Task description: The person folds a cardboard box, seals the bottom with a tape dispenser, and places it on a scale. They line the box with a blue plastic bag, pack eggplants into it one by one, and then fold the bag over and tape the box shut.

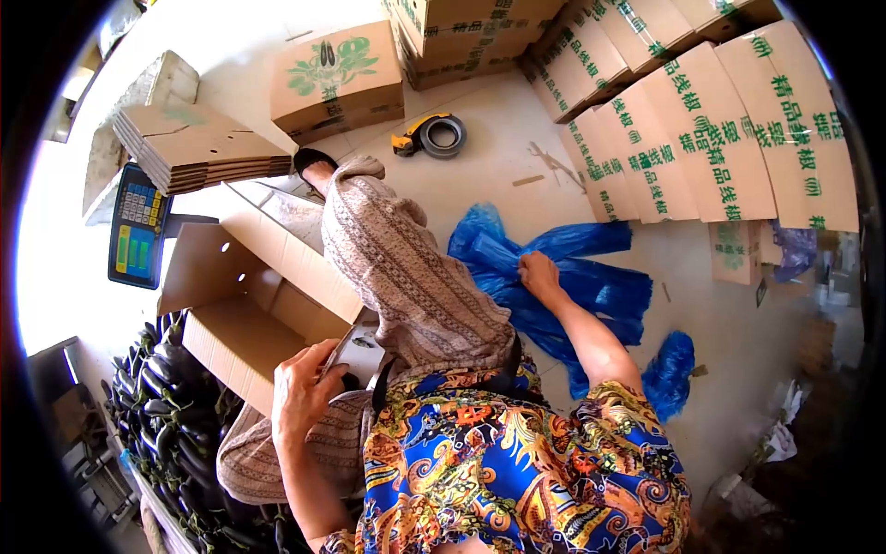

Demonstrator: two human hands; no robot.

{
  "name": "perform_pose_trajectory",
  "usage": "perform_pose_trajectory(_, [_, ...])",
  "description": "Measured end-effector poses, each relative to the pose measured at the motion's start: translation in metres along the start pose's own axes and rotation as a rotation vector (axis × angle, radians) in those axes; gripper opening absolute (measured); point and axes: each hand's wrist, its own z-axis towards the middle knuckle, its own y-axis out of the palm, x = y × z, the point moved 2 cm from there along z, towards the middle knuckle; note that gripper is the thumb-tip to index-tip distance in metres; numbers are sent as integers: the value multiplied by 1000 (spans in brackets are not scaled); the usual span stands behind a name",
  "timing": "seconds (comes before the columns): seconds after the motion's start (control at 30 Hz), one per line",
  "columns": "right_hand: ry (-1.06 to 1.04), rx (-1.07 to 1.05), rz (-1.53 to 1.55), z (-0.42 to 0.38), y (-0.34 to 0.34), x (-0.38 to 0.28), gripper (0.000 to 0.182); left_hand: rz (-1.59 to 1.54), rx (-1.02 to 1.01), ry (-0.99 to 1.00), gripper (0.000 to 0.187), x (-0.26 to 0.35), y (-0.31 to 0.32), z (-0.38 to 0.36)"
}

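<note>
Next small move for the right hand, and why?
Probably draw one piece of the crumpled blue plastic sheeting toward the open brown cardboard box. The right hand has its fingers closed at the plastic, the left hand is beside the box, and no blue lining shows in the visible part of its inside.

The shirt (pixel 517 452) is very bright. It is blue, with curly swirls and leaf shapes in orange, yellow, red, white and black. Its sleeves (pixel 618 406) are short and have the same busy pattern. The trousers (pixel 406 249) are loose and pale brown. Darker bands of tiny shapes run along the legs, and the cloth bunches up at the ankle. One shoe (pixel 308 160) shows, and it is black. Both the left hand (pixel 303 388) and the right hand (pixel 540 275) are bare.
</note>
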Motion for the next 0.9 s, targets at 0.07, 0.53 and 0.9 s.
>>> perform_pose_trajectory(0.07, [-11, 48, 63, 8, 5, 6, 16, -57, -3, 30, 48, 10, -4, -2])
perform_pose_trajectory(0.53, [-83, 193, 269, 12, 9, 21, 19, -127, 160, 284, 41, 54, -26, 13])
perform_pose_trajectory(0.9, [-515, -346, 1650, -77, -256, -243, 30, -876, -15, 304, 96, 107, 9, 43])
